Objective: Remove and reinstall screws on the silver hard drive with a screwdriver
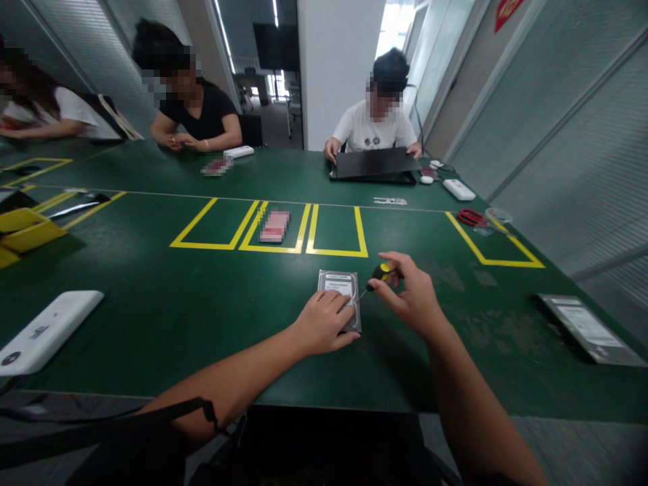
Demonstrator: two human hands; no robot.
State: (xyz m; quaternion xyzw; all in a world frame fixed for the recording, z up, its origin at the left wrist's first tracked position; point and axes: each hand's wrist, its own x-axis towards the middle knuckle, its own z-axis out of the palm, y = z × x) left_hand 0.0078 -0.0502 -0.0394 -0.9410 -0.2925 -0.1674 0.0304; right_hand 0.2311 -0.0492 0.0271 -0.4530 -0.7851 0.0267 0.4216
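Note:
A silver hard drive with a white label [339, 278] lies flat on the green table [202, 290] in front of me. My left hand [327, 320] rests on its lower part, fingers laid across the label and thumb at the near edge. To the right, my right hand [412, 290] is closed round the black and yellow handle of a small screwdriver [379, 273]. Its thin shaft slants down to the left, with the tip at the drive's right edge. Whether the tip sits in a screw cannot be made out.
Another silver drive [587, 327] lies at the right, and a white power bank [48, 334] at the left. Beyond are yellow tape frames [337, 254], a pink object [275, 226] and red cable [470, 217]. Across the table, a person [377, 128] holds a black panel [377, 163].

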